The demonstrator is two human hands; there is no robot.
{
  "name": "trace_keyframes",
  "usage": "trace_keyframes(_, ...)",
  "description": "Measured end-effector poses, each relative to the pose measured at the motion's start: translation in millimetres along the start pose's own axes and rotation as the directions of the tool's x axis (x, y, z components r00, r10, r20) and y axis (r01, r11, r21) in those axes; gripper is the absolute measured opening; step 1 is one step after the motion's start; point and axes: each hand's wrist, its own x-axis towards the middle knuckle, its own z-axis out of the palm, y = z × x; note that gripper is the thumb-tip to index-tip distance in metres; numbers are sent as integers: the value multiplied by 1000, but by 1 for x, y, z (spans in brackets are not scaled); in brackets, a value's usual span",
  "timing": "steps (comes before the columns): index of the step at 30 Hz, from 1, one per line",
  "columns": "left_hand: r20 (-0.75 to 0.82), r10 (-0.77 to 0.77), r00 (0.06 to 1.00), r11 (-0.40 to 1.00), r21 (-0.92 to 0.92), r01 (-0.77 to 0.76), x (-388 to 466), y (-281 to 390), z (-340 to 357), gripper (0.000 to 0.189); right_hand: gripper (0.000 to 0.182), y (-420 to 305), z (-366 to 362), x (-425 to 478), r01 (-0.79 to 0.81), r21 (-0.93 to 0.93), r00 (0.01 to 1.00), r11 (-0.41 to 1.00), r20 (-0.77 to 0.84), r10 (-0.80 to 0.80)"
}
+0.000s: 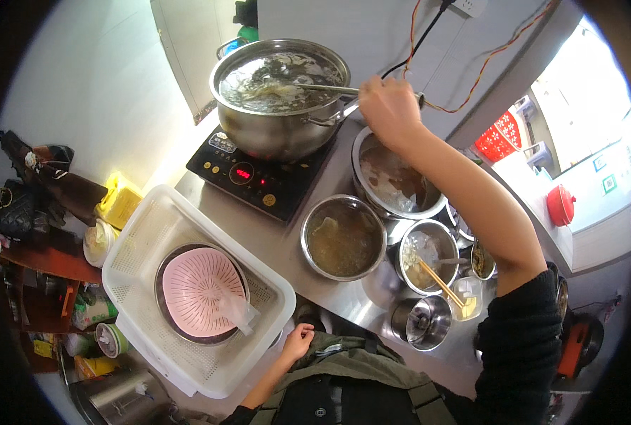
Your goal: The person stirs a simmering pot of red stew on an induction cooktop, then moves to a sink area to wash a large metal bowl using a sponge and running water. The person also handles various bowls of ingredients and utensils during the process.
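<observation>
My right hand (391, 111) is closed around the metal handle (328, 88) of a long utensil. Its far end dips into a large stainless steel pot (278, 133), where the liquid (273, 74) is churning, so the utensil's head cannot be made out. Under the pot is a black induction cooker (251, 183) with a lit red display. Low in front of my body, beside the white plastic basket, my left hand (298, 342) has its fingers curled, with nothing visible in them.
A pink strainer (201, 287) sits over a metal bowl inside the white basket (281, 313). On the steel counter (315, 289) stand a bowl of brownish broth (343, 237), a larger pot (400, 175), a bowl with chopsticks (427, 255) and an upright steel container (427, 322). Wires (477, 90) hang along the wall.
</observation>
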Motion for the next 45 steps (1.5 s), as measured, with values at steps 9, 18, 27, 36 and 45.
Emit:
trace_keyframes(9, 23, 32, 999, 996, 86, -34, 2, 51, 0, 23, 11, -47, -2, 33, 162, -227, 970, 960, -144, -198)
trace_keyframes(18, 158, 108, 982, 991, 58, -118, 22, 97, 39, 23, 16, -45, -31, -3, 211, -25, 970, 977, -116, -212)
trace_keyframes(27, 464, 335, 820, 873, 174, -455, 139, 81, 97, 25, 16, -58, -35, -217, 27, 662, 781, 749, -482, 397)
trace_keyframes(36, 266, 1, 964, 986, -163, 44, 66, 210, 201, 42, 15, -26, 74, -463, -873, 232, 481, 429, 554, 679)
trace_keyframes(45, 304, 49, 951, 978, -207, 16, 92, 196, 203, 30, 23, -39, 133, -484, -946, 168, 310, 276, 719, 623)
